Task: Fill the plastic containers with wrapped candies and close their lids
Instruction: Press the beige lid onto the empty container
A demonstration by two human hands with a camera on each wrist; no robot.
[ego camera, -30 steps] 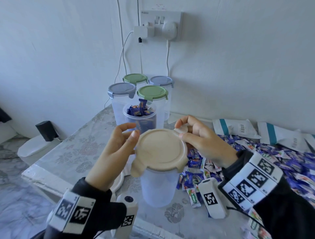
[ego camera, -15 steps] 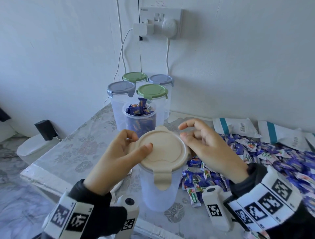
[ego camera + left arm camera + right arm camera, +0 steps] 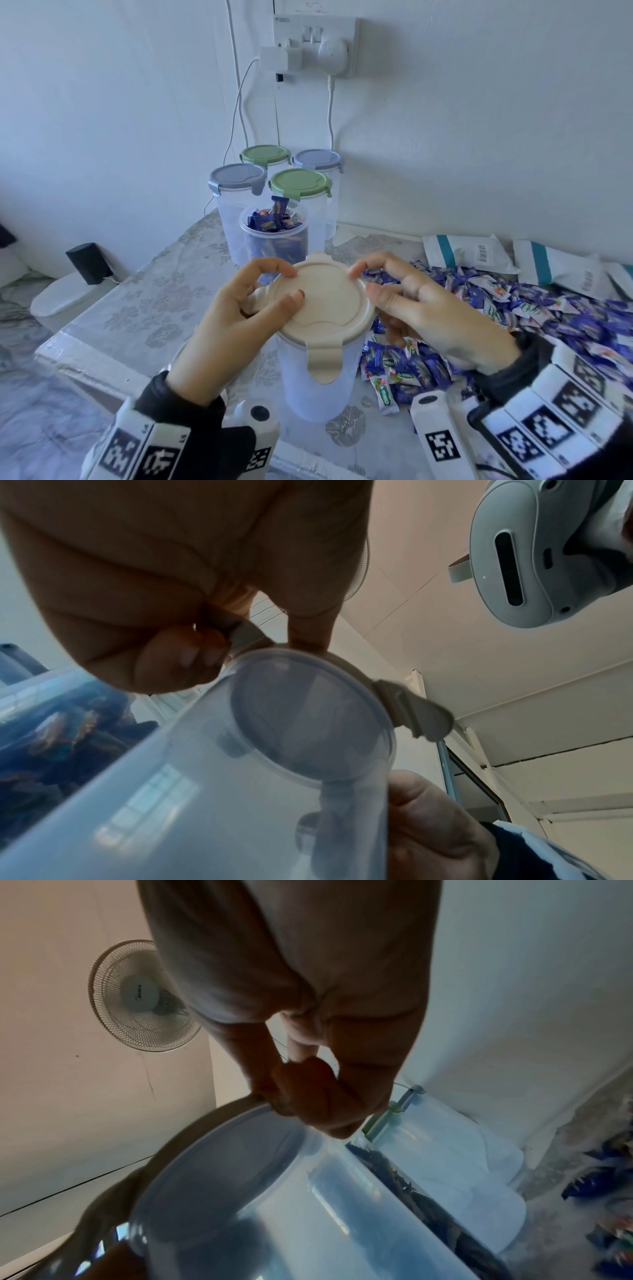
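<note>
Pinching the lid [image 3: 327,301] rim, left hand [image 3: 236,329] and right hand [image 3: 424,315] steady the empty container [image 3: 317,380], probably to unclip it.

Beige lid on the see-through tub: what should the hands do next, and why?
Probably flip up the side flap that the left hand pinches, then lift the round beige plastic lid off. The clear plastic container under it looks empty, and the right hand grips the lid's rim, so it must open before the blue wrapped candies go in.
</note>
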